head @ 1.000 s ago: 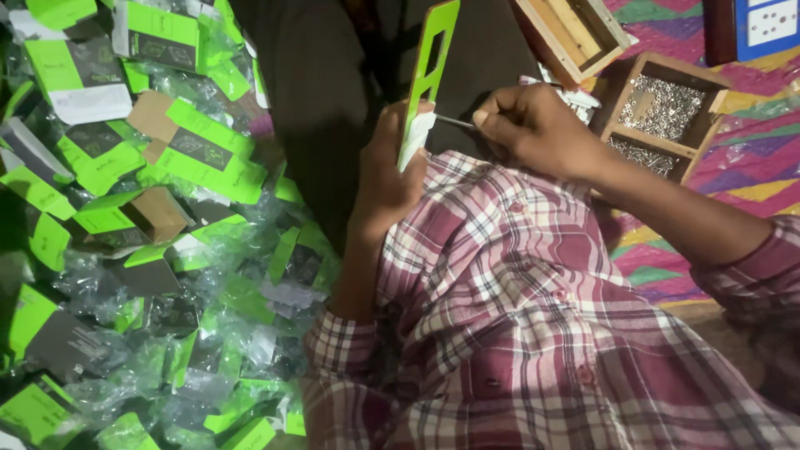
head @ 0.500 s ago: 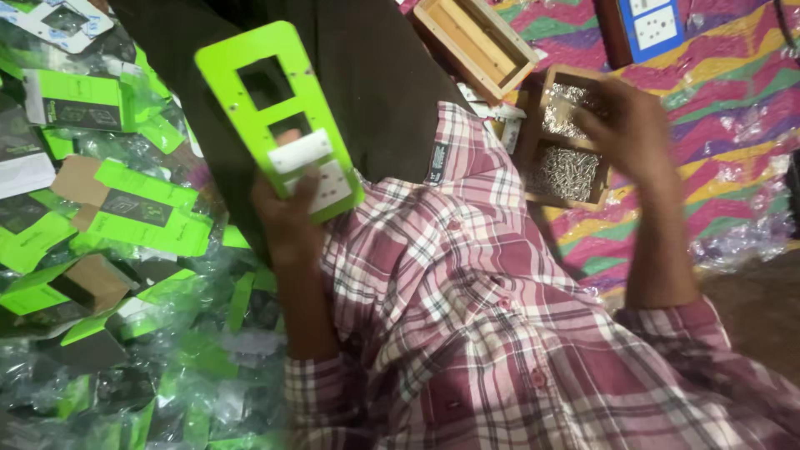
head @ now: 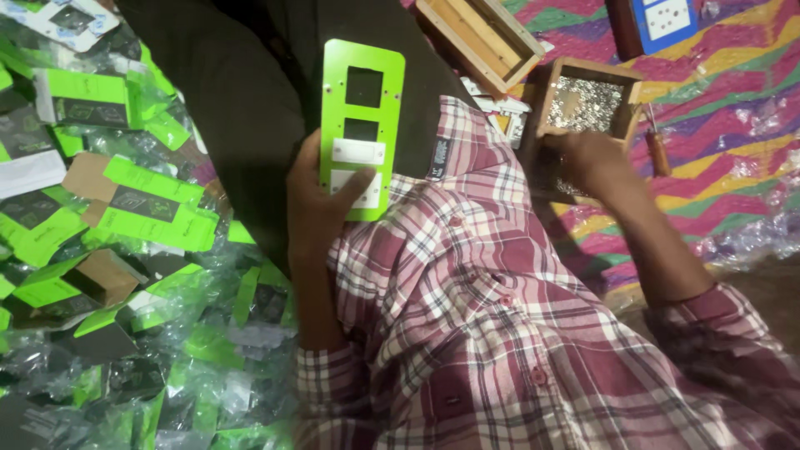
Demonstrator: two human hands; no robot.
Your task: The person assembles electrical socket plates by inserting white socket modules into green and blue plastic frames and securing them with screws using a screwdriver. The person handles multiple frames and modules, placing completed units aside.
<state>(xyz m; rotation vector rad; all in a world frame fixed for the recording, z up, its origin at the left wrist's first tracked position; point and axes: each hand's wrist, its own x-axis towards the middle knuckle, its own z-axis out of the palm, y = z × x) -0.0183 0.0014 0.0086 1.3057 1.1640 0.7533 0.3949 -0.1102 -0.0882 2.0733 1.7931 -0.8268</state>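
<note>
Head view: left hand (head: 321, 204) clasping green plate (head: 361, 125), right hand (head: 587, 158) curled, grip unclear, beside green-and-black packets (head: 125, 200).

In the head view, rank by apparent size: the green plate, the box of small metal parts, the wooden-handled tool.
1. Green plate, in the left hand; nearer the camera, so its lead is unsure.
2. Box of small metal parts.
3. Wooden-handled tool, clearly smallest.

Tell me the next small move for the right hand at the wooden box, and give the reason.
Probably pinch one small metal piece from the wooden box: the right hand rests at its edge, while the left hand holds the green plate upright.
</note>
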